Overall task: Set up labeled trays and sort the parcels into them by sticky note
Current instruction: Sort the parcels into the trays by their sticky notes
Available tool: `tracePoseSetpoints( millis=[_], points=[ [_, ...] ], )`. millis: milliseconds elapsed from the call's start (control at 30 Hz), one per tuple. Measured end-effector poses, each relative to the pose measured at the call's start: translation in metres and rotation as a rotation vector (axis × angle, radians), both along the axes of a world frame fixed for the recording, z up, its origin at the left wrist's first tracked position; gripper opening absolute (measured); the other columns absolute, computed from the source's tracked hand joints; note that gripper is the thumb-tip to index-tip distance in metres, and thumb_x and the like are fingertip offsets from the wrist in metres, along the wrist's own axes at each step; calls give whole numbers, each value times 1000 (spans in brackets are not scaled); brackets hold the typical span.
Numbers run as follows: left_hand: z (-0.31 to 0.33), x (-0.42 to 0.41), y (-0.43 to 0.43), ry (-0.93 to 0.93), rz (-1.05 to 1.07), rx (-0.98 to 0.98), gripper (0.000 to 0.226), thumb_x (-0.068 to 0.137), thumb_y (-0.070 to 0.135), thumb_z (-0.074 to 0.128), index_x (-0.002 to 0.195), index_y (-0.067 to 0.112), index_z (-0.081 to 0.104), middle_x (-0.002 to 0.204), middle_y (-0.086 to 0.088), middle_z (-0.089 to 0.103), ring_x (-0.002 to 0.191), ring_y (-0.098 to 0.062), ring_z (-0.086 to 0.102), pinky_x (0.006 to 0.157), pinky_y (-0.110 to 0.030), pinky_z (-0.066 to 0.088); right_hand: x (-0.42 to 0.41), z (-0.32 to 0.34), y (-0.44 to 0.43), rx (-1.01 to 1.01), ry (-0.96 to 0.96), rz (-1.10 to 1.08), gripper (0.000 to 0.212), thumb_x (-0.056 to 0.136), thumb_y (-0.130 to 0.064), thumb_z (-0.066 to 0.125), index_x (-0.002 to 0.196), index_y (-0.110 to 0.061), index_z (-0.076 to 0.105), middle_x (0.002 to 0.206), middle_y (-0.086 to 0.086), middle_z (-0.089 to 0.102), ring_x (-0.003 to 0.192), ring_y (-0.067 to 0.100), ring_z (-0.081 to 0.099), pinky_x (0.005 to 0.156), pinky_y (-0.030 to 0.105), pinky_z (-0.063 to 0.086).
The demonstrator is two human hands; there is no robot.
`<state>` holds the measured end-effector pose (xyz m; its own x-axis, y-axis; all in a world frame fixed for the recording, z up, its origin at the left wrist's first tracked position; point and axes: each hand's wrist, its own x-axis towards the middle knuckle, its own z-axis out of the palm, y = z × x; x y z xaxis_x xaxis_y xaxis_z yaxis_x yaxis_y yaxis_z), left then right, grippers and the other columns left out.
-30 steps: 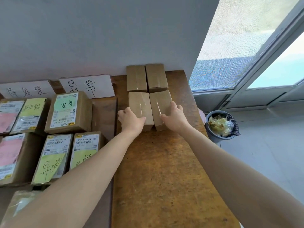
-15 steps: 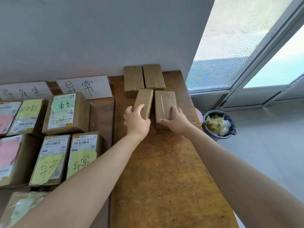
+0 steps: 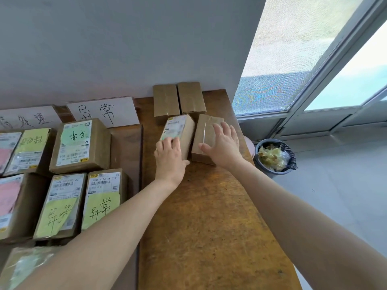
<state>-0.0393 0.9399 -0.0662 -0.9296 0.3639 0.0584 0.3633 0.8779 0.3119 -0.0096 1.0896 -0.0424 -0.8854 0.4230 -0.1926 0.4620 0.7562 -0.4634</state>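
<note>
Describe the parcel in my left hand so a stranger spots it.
On the wooden table by the window, four brown boxes cluster at the far end. The tilted parcel is near-left, gripped by the left hand. Alone among them, it shows a white label.

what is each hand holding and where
Left hand grips the tilted labelled parcel by its near end. Right hand rests flat on the plain parcel, gripping nothing.

The left hand (image 3: 169, 158) has tipped its parcel (image 3: 178, 130) label-up — right hand (image 3: 224, 147) now flat.
</note>
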Motion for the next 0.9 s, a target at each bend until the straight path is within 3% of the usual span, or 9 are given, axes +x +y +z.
tracePoseSetpoints(
  millis=[200,500,733,833,900],
  points=[
    [-1,-8,-10,-60,61,139,55,88,39,59,135,14,43,136,-6,39,125,-23,32,103,-36,30,-3,-5,-4,-6,-42,25,81,88,-45,58,150,-19,13,159,4,7,145,30,-3,118,48,6],
    [-8,-19,-12,-318,153,234,70,83,37,67,137,14,30,133,-9,45,119,-24,43,97,-42,43,-17,-18,-15,32,-84,10,81,82,-49,63,144,-14,23,154,6,14,142,31,5,114,51,18],
    [-7,-26,-9,-399,182,295,77,79,32,73,138,11,28,132,-11,42,120,-26,45,96,-46,46,-20,-10,-9,-29,-170,-76,85,75,-31,65,144,-15,19,152,6,11,141,32,6,106,59,27],
    [-7,-28,-9,-411,185,275,80,78,33,73,139,11,26,133,-11,42,120,-26,45,96,-46,46,-11,-1,6,-163,-82,-95,73,72,-25,63,138,-18,30,148,5,20,134,32,18,102,52,35],
    [-7,-29,-7,-417,184,266,80,78,33,74,138,11,27,133,-11,41,120,-26,45,96,-46,46,-4,5,19,-294,-21,-115,69,77,-20,61,140,-22,32,144,2,28,127,30,32,94,36,44]
  ],
)
